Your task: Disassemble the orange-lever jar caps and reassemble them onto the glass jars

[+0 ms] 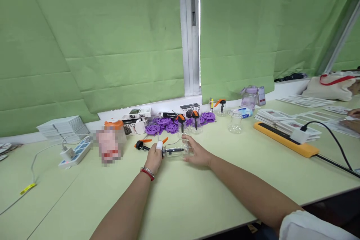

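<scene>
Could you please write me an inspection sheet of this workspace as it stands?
Surface: pale green table, joined panels.
Job's things: clear glass bottle lying on its side; orange-and-black pump head beside it.
Clutter: purple discs, more bottles with pumps, small boxes, card stacks.
Hands: left hand at the bottle's neck, a finger taped white; right hand on the bottle's base.
Cables: white power strip, orange power strip with black lead.
Surroundings: green blinds; another person's hand far right.
</scene>
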`<state>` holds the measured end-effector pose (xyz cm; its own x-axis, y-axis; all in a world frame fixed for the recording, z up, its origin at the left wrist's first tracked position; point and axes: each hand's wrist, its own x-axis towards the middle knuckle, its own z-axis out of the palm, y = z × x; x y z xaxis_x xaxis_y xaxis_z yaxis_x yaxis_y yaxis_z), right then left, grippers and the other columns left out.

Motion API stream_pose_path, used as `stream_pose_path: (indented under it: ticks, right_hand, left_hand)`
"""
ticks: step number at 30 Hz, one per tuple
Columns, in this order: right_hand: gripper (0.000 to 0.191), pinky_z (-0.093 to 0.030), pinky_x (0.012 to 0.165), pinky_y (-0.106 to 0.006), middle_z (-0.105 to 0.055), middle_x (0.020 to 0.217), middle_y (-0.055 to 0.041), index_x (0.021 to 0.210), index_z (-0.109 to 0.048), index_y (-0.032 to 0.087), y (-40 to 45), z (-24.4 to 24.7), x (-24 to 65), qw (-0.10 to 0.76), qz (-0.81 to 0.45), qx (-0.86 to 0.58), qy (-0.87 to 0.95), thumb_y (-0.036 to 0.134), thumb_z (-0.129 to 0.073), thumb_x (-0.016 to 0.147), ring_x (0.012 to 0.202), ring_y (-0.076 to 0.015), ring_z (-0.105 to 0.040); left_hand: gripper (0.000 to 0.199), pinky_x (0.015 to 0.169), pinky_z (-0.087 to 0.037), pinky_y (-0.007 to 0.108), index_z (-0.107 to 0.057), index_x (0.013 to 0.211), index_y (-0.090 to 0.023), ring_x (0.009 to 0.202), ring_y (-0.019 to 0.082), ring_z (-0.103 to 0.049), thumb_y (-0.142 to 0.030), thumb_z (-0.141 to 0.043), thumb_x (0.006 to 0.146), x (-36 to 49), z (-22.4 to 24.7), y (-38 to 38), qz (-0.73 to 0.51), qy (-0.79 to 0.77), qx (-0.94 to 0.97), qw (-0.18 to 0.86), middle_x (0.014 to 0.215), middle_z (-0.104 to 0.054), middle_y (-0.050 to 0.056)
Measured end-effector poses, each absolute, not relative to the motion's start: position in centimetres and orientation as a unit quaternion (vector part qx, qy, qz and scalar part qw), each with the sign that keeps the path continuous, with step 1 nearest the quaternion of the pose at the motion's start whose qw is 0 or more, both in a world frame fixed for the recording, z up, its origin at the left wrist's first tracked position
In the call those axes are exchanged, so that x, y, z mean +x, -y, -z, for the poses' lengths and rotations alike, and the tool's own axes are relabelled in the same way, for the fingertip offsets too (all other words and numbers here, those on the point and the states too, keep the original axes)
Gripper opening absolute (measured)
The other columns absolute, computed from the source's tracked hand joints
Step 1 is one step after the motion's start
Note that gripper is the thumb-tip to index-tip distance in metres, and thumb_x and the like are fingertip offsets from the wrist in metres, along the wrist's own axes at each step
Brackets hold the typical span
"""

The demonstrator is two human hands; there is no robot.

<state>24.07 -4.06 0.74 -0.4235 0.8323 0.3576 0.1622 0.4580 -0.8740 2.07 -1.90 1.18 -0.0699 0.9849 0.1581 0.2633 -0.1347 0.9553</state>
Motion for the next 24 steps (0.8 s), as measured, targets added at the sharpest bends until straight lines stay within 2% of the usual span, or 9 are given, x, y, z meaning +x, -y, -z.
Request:
stream_pose_path:
  ticks: [2, 4, 8, 12, 14, 16, 19, 21, 24]
  right_hand:
    - [0.082, -0.037, 0.099, -0.04, -0.025, 0.143, -0.0119, 0.135, -0.025, 0.03, 4.0, -0.8, 24.2, 0.421, -0.424, -0.326, 0.732, 0.032, -0.073, 0.068, 0.133, -0.025, -0.028]
    - [0.081, -0.04, 0.096, -0.04, -0.029, 0.141, -0.0133, 0.136, -0.026, 0.028, 3.9, -0.8, 24.4, 0.415, -0.443, -0.332, 0.722, 0.033, -0.072, 0.069, 0.127, -0.0247, -0.037]
    - [0.072, -0.047, 0.08, -0.036, -0.046, 0.126, -0.0144, 0.137, -0.031, 0.021, 3.4, -0.5, 24.8, 0.397, -0.431, -0.379, 0.717, 0.047, -0.061, 0.078, 0.088, -0.0174, -0.058]
    - [0.069, -0.047, 0.069, -0.033, -0.057, 0.109, -0.0123, 0.14, -0.029, 0.016, 3.1, -0.2, 24.7, 0.375, -0.437, -0.407, 0.709, 0.057, -0.042, 0.086, 0.06, -0.01, -0.056]
    - [0.072, -0.046, 0.064, -0.031, -0.053, 0.119, -0.0144, 0.144, -0.02, 0.022, 3.2, -0.2, 24.7, 0.383, -0.47, -0.394, 0.691, 0.057, -0.043, 0.086, 0.06, -0.0096, -0.056]
    - [0.079, -0.045, 0.059, -0.028, -0.039, 0.136, -0.0159, 0.144, -0.013, 0.031, 3.3, -0.4, 24.7, 0.394, -0.5, -0.367, 0.678, 0.053, -0.056, 0.08, 0.065, -0.0089, -0.057]
    - [0.086, -0.045, 0.059, -0.025, -0.027, 0.143, -0.0143, 0.139, -0.021, 0.036, 3.5, -0.6, 24.7, 0.406, -0.515, -0.342, 0.673, 0.044, -0.071, 0.07, 0.068, -0.0076, -0.059]
    - [0.079, -0.043, 0.053, -0.023, -0.04, 0.133, -0.0134, 0.136, -0.028, 0.032, 3.5, -0.6, 24.8, 0.408, -0.521, -0.359, 0.658, 0.047, -0.069, 0.07, 0.062, -0.0072, -0.058]
    - [0.062, -0.033, 0.042, -0.021, -0.061, 0.089, -0.006, 0.122, -0.044, 0.018, 3.0, -0.3, 24.7, 0.392, -0.519, -0.408, 0.641, 0.059, -0.054, 0.077, 0.045, -0.0066, -0.05]
  left_hand:
    - [0.059, 0.044, -0.027, 0.023, -0.057, 0.085, -0.014, 0.045, 0.011, -0.041, -0.068, -0.036, 0.077, 2.0, -1.0, 1.7, -0.49, -0.543, 0.578, 0.363, 0.053, -0.046, -0.004]
    - [0.057, 0.044, -0.028, 0.023, -0.056, 0.083, -0.014, 0.045, 0.011, -0.041, -0.067, -0.037, 0.078, 2.0, -0.8, 1.6, -0.488, -0.54, 0.586, 0.357, 0.053, -0.046, -0.003]
    - [0.056, 0.044, -0.028, 0.023, -0.055, 0.083, -0.015, 0.045, 0.011, -0.041, -0.068, -0.036, 0.078, 2.1, -0.9, 1.7, -0.487, -0.535, 0.586, 0.365, 0.053, -0.045, -0.004]
    - [0.058, 0.042, -0.027, 0.023, -0.056, 0.085, -0.014, 0.044, 0.01, -0.04, -0.068, -0.037, 0.077, 2.2, -1.1, 1.9, -0.484, -0.539, 0.573, 0.382, 0.054, -0.045, -0.003]
    - [0.059, 0.041, -0.025, 0.022, -0.056, 0.087, -0.014, 0.042, 0.009, -0.038, -0.068, -0.037, 0.076, 2.1, -1.2, 1.9, -0.48, -0.547, 0.565, 0.388, 0.053, -0.045, -0.004]
    - [0.059, 0.04, -0.025, 0.022, -0.056, 0.089, -0.014, 0.041, 0.009, -0.037, -0.068, -0.036, 0.077, 1.9, -1.3, 1.8, -0.481, -0.559, 0.551, 0.391, 0.053, -0.045, -0.004]
    - [0.06, 0.041, -0.026, 0.022, -0.056, 0.09, -0.014, 0.042, 0.009, -0.039, -0.069, -0.036, 0.077, 1.7, -1.3, 1.7, -0.487, -0.566, 0.538, 0.391, 0.054, -0.045, -0.004]
    - [0.06, 0.042, -0.027, 0.023, -0.057, 0.088, -0.014, 0.044, 0.01, -0.041, -0.068, -0.037, 0.076, 1.7, -1.2, 1.6, -0.489, -0.56, 0.549, 0.383, 0.054, -0.046, -0.004]
    - [0.057, 0.043, -0.028, 0.023, -0.057, 0.085, -0.014, 0.045, 0.01, -0.041, -0.068, -0.038, 0.076, 1.9, -1.1, 1.7, -0.492, -0.544, 0.573, 0.367, 0.053, -0.045, -0.004]
